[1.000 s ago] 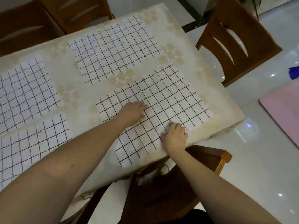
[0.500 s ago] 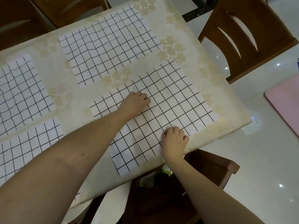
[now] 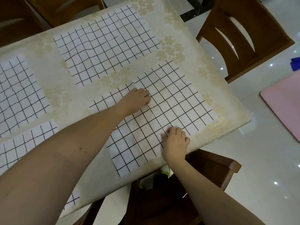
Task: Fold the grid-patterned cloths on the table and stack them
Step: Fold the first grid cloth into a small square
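- Under both hands, at the near right corner of the cream floral-patterned tabletop (image 3: 186, 51), a white cloth with a black grid (image 3: 170, 101) is lying flat, its long axis running diagonally from the near edge away to the right.
- Pressing on the cloth's far long edge, the left hand (image 3: 136, 101) is sitting with fingers curled down, a small bit of edge lifting beside it; whether it is pinching fabric I cannot tell.
- Resting at the near long edge, the right hand (image 3: 176, 142) is also curled onto the cloth, fingertips tucked so a grip cannot be confirmed.
- Both hands are well apart, roughly mid-length, suggesting a fold across the short axis is coming.
- Three more white grid cloths (image 3: 103, 46) are lying unfolded farther left, two cut off by the frame or the left arm.
- Nothing stacked is showing yet.
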`<action>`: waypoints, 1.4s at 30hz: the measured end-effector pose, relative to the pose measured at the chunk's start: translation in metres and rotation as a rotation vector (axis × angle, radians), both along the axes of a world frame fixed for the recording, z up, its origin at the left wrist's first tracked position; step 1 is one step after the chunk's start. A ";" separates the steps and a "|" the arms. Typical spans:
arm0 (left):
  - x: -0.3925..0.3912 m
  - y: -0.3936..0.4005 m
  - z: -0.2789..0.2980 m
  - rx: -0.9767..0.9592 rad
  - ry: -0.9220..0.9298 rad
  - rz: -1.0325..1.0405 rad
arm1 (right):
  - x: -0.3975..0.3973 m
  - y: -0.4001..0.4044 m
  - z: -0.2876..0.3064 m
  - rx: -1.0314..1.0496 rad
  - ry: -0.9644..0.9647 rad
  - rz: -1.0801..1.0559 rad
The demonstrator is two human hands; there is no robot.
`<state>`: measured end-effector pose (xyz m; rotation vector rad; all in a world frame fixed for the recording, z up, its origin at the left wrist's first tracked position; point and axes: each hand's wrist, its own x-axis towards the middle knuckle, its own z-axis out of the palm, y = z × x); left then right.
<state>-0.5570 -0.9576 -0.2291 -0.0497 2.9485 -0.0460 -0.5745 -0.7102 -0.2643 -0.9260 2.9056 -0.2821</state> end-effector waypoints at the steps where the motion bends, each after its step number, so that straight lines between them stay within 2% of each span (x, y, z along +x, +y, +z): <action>1: 0.002 -0.001 0.001 0.018 0.026 0.002 | 0.000 0.000 0.000 0.000 -0.005 0.002; 9: 0.021 -0.005 0.015 0.158 0.047 0.111 | 0.005 -0.005 0.002 0.024 -0.016 0.011; 12: 0.029 -0.003 0.023 0.212 0.051 0.164 | 0.003 -0.002 0.009 -0.034 0.018 0.040; 18: 0.036 0.000 0.047 0.430 -0.003 0.449 | -0.008 0.002 0.040 -0.155 0.074 0.095; 23: 0.029 0.004 0.080 0.493 0.183 0.504 | -0.020 0.001 0.079 -0.206 0.174 0.073; 27: 0.028 0.011 0.113 0.608 0.445 0.555 | -0.017 -0.001 0.119 -0.275 0.251 0.095; 31: 0.035 0.016 0.143 0.785 0.707 0.712 | 0.010 -0.004 0.156 -0.389 0.336 0.164; 34: 0.053 0.019 0.153 0.944 0.831 0.828 | 0.039 -0.003 0.169 -0.422 0.358 0.266; 38: 0.095 0.024 0.138 1.085 0.864 0.941 | 0.081 -0.001 0.160 -0.428 0.306 0.393; 42: 0.142 0.034 0.098 1.113 0.781 1.081 | 0.114 0.001 0.129 -0.312 0.131 0.514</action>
